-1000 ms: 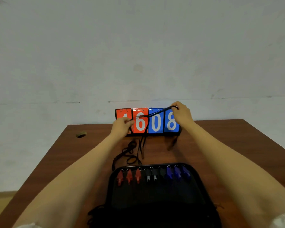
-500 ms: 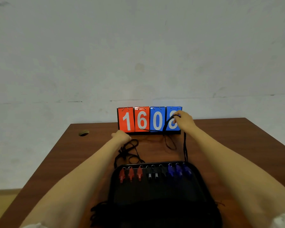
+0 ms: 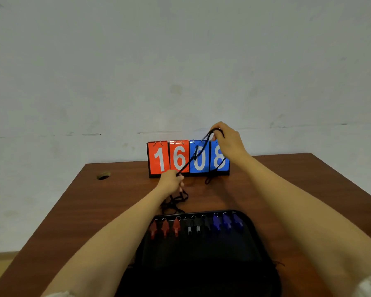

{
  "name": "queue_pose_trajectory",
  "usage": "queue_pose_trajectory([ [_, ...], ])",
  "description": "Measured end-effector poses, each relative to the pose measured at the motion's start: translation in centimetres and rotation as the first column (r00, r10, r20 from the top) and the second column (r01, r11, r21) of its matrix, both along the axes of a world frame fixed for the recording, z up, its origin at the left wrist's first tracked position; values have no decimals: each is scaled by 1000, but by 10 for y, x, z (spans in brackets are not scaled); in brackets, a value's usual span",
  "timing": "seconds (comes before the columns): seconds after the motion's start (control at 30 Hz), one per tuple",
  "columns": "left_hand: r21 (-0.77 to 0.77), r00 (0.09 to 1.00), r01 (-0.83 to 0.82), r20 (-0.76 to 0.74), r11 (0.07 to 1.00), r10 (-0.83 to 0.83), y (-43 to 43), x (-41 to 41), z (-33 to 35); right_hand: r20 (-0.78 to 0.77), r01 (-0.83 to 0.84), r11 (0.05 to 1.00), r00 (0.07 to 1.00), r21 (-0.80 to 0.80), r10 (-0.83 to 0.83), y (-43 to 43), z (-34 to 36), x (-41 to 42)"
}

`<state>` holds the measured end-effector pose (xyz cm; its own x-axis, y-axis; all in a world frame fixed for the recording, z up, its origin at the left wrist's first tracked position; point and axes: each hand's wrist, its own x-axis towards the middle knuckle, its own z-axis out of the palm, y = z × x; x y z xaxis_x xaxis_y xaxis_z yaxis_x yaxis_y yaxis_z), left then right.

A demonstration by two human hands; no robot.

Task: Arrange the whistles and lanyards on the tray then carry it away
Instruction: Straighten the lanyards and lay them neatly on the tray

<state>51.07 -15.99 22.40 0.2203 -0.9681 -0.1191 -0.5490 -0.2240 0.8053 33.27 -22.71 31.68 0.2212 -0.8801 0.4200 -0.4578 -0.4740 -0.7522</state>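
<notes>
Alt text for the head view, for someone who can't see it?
The right hand, raised, and the left hand, low, stretch a black lanyard over a table. Behind: a scoreboard reading 1608; nearer, a black tray with a row of whistles.

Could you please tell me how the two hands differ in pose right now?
The right hand is raised; the left hand is low, near the table. The right hand overlaps the blue 8 on the scoreboard; the left hand sits below its red 6. Both grip one black lanyard, stretched between them.
</notes>
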Motion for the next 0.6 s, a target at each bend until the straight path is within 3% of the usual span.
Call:
queue_pose_trajectory([
  [0.1, 124, 985, -121, 140, 985, 103, -1, 20, -7, -16, 57, 998, 998, 1, -57, -3, 1, -5],
  [0.2, 204, 958, -240, 207, 949, 198, 2, 20, -1, -73, 2, 999, 997, 40, 1, -1, -2, -5],
  [0.3, 69, 966, -180, 199, 981, 163, 10, 0, 17, -113, -44, 998, 992, 41, 49, 4, -5, -2],
  [0.37, -123, 990, -11, 136, 992, 28, 14, -17, 31, -173, -93, 995, 980, 35, 98, 10, -4, 1],
  [0.43, -207, 994, 108, 43, 972, -102, 17, -32, 45, -229, -135, 991, 964, 20, 136, 15, -1, 3],
  [0.6, -291, 987, 66, -124, 954, -106, 14, -46, 58, -334, -95, 994, 940, -54, 71, 19, 5, 3],
])
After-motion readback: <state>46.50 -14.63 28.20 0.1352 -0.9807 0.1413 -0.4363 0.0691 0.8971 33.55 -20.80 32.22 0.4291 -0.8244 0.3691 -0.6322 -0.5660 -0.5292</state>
